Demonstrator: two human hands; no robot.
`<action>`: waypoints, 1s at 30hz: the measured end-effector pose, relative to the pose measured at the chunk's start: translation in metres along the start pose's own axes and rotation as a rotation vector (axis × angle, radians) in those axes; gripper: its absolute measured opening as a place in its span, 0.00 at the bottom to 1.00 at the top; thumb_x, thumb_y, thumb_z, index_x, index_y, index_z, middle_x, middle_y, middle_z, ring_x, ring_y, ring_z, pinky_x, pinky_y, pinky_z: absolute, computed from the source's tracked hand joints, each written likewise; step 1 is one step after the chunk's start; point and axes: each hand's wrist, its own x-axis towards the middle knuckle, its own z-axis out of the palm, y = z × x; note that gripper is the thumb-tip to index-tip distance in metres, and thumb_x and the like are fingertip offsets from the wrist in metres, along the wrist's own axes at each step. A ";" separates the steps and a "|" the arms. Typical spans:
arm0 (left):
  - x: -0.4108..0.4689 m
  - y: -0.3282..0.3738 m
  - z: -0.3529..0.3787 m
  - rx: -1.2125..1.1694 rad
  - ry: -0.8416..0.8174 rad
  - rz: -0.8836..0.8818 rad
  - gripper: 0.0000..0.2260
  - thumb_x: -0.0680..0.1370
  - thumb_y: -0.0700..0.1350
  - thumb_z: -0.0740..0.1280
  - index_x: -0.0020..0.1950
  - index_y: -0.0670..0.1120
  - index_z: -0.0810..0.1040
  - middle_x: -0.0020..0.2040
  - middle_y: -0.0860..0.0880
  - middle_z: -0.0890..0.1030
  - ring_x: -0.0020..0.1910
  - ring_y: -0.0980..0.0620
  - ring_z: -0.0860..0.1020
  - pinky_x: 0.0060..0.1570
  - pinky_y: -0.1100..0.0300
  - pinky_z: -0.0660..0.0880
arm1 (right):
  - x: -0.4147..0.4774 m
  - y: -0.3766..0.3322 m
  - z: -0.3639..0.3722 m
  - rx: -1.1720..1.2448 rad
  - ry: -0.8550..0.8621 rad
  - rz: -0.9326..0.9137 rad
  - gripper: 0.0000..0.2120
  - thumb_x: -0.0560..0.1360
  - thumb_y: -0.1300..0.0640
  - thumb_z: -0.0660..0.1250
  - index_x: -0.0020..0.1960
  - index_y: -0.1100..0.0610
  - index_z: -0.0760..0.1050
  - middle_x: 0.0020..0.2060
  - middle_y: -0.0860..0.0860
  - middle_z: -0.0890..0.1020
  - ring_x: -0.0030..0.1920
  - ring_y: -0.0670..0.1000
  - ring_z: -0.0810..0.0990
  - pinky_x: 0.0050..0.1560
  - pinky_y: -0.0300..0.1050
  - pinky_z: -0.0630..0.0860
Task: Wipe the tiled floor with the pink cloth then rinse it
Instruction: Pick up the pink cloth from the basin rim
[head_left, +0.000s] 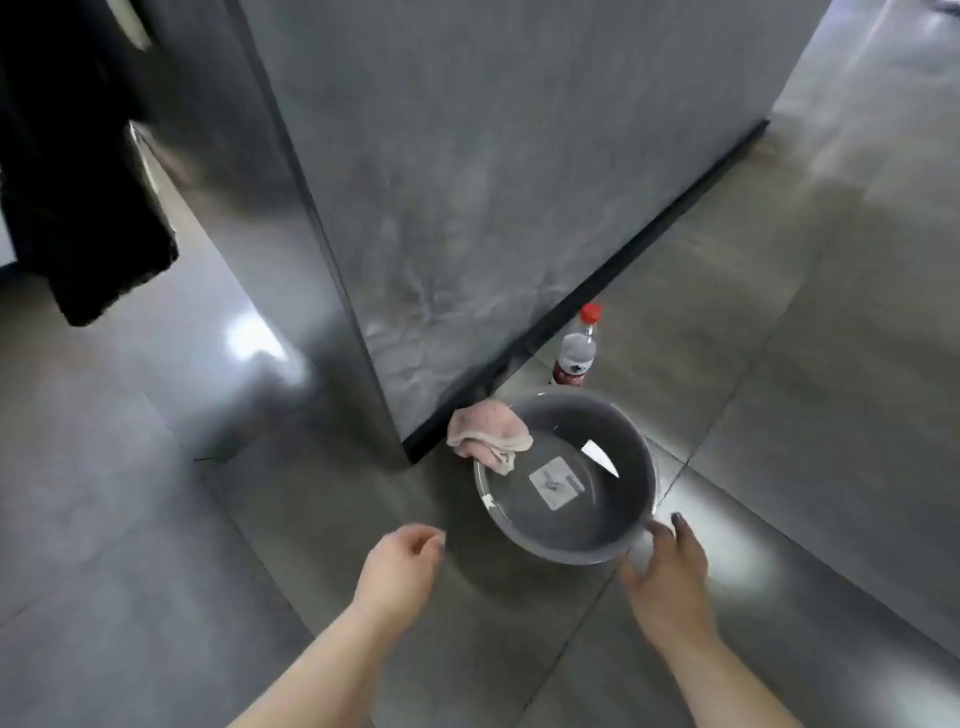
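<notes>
A pink cloth (488, 434) hangs bunched over the far left rim of a grey plastic basin (631, 457) that stands on the grey tiled floor (156, 519). A white label lies on the basin's bottom, under what looks like clear water. My right hand (667, 569) is at the basin's near right rim, fingers spread and touching it. My left hand (402, 566) hovers left of the basin with fingers loosely curled, holding nothing. Neither hand touches the cloth.
A grey wall corner with a black skirting (597, 296) rises just behind the basin. A plastic bottle with a red cap (576, 348) stands by the skirting beyond the basin. A black cloth (78, 208) hangs at the upper left.
</notes>
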 end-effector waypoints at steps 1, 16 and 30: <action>0.028 -0.002 0.015 -0.023 -0.004 -0.004 0.11 0.77 0.44 0.60 0.55 0.42 0.78 0.49 0.43 0.80 0.54 0.44 0.77 0.46 0.61 0.67 | 0.017 0.008 0.017 -0.015 0.035 -0.014 0.28 0.75 0.59 0.64 0.72 0.62 0.59 0.74 0.60 0.55 0.75 0.57 0.51 0.73 0.48 0.52; 0.242 0.014 0.099 -0.784 0.028 -0.244 0.23 0.75 0.55 0.62 0.63 0.41 0.70 0.55 0.42 0.78 0.50 0.45 0.77 0.56 0.53 0.74 | 0.101 0.089 0.108 -0.182 0.069 -0.111 0.67 0.53 0.21 0.22 0.71 0.65 0.60 0.74 0.55 0.49 0.73 0.47 0.39 0.67 0.43 0.49; 0.144 0.092 0.077 -0.438 0.133 0.554 0.32 0.71 0.31 0.66 0.70 0.50 0.58 0.54 0.59 0.69 0.55 0.59 0.69 0.44 0.75 0.70 | 0.090 0.061 0.049 0.394 0.290 -0.119 0.32 0.70 0.57 0.72 0.70 0.60 0.64 0.71 0.55 0.65 0.72 0.52 0.61 0.69 0.42 0.56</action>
